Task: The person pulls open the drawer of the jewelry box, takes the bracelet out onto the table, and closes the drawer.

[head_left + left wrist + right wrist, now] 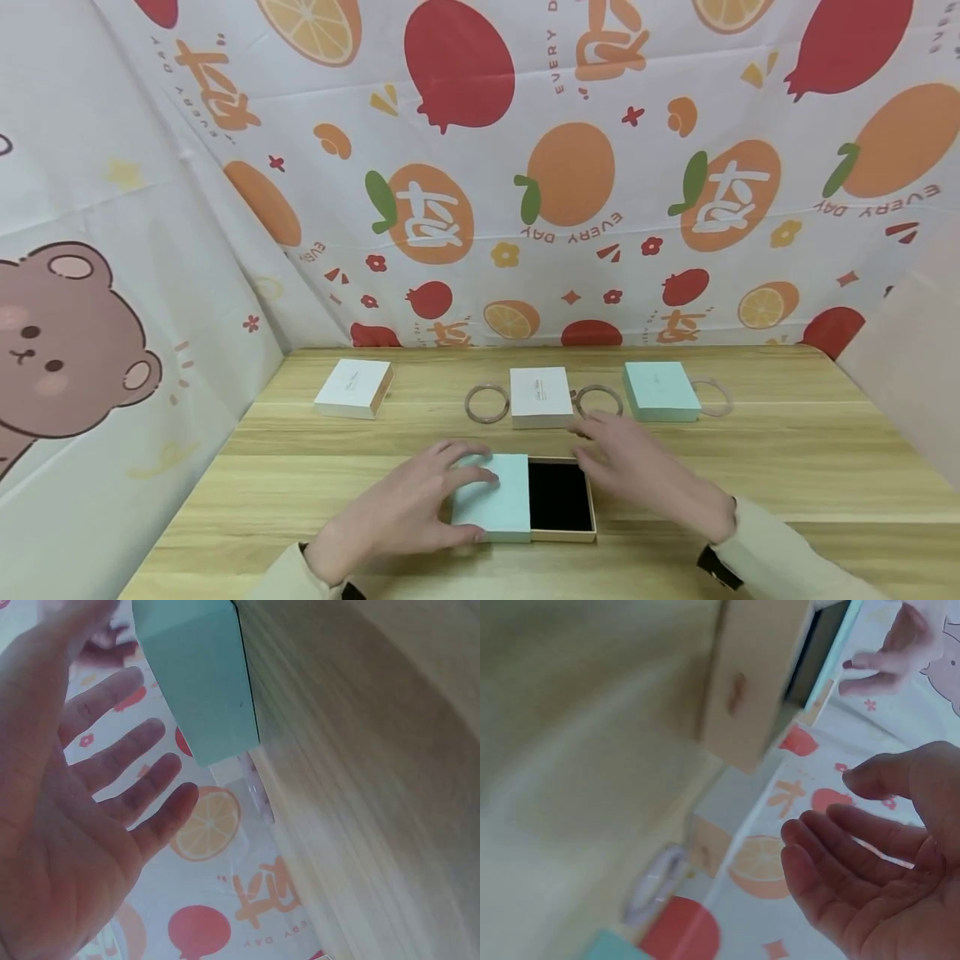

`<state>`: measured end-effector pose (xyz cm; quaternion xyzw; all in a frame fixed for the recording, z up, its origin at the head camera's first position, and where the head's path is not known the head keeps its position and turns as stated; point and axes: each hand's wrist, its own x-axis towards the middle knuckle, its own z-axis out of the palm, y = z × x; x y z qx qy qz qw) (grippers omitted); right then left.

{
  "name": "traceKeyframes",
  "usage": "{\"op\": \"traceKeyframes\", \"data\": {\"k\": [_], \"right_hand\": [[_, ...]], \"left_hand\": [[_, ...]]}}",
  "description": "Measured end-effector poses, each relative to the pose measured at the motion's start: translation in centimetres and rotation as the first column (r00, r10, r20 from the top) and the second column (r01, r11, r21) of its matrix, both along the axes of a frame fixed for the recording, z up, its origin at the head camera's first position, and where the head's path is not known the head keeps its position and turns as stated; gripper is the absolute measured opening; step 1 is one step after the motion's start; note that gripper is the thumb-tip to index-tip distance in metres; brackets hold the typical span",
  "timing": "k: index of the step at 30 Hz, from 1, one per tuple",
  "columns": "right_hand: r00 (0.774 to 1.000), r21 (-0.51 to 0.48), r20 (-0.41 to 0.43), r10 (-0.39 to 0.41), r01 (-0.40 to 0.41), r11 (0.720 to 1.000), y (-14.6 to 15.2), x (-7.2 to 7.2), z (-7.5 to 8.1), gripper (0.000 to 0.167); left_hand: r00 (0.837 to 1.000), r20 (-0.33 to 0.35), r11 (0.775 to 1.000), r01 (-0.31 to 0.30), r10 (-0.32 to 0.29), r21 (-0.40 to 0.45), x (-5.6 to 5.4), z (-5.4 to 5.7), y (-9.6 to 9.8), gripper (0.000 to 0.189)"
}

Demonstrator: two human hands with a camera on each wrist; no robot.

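- Only the head view shows the whole box: at lower centre of the frame a mint sleeve (508, 498) sits on the wooden table (247, 492), its drawer (564, 537) slid partly out toward the right, lined in black (560, 497).
- Only the head view gives the full row behind, across mid-frame: a white box at left (352, 387), a white box at centre (541, 395), a mint box at right (662, 390), with rings among the last two.
- Only the right wrist view, at upper centre, shows the drawer's outer end wall (742, 682) with a brown mark (737, 694).
- The left wrist view shows the sleeve's plain side at upper centre.
- The left hand (420, 504) is spread over the sleeve's left part, fingers loosely bent, gripping nothing; whether the fingertips touch it, I cannot tell.
- The right hand (641, 467), blurred, lies just beside the drawer's right end, fingers relaxed and holding nothing; the right wrist view shows a gap between them.
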<state>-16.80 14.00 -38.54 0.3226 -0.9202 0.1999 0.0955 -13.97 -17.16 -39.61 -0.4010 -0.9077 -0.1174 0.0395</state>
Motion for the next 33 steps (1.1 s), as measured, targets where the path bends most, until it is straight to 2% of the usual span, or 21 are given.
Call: {"op": "traceKeyframes", "data": {"k": [3,5,9,11,16,25,27,33], "right_hand": [[0.994,-0.088,0.102,-0.027,0.036,0.995,1.0,0.9,-0.7,0.023],[0.976,-0.140,0.217,-0.036,0.068,0.988,1.5,1.2,-1.1,0.026],[0.899,-0.199,0.437,-0.019,0.117,0.973,2.4,1.9,-2.0,0.034],[0.863,-0.227,0.505,0.004,0.129,0.965,2.6,2.1,-2.4,0.035],[0.803,-0.307,0.590,0.078,0.134,0.942,2.9,2.0,-3.3,0.037],[0.682,-0.408,0.715,0.152,0.231,0.883,2.9,1.7,-3.8,0.043],[0.663,-0.424,0.731,0.160,0.258,0.868,2.8,1.8,-3.8,0.043],[0.630,-0.442,0.761,0.155,0.330,0.834,2.6,2.1,-3.9,0.042]], "left_hand": [[0.998,0.056,1.000,-0.013,0.012,0.008,-0.1,0.0,-0.1,0.052],[0.997,0.079,1.000,-0.015,0.014,0.005,-0.2,-0.1,-0.2,0.050],[0.992,0.121,1.000,-0.027,0.026,0.007,-0.4,-0.2,-0.2,0.046],[0.990,0.136,0.999,-0.037,0.035,0.011,-0.4,-0.2,-0.2,0.046],[0.988,0.148,0.999,-0.043,0.040,0.016,-0.4,-0.2,-0.2,0.044],[0.990,0.133,0.999,-0.042,0.039,0.020,-0.7,-0.2,0.0,0.043],[0.991,0.132,0.999,-0.041,0.038,0.022,-0.7,-0.3,0.0,0.043],[0.987,0.152,0.998,-0.055,0.052,0.014,-0.7,-0.3,0.1,0.042]]}}
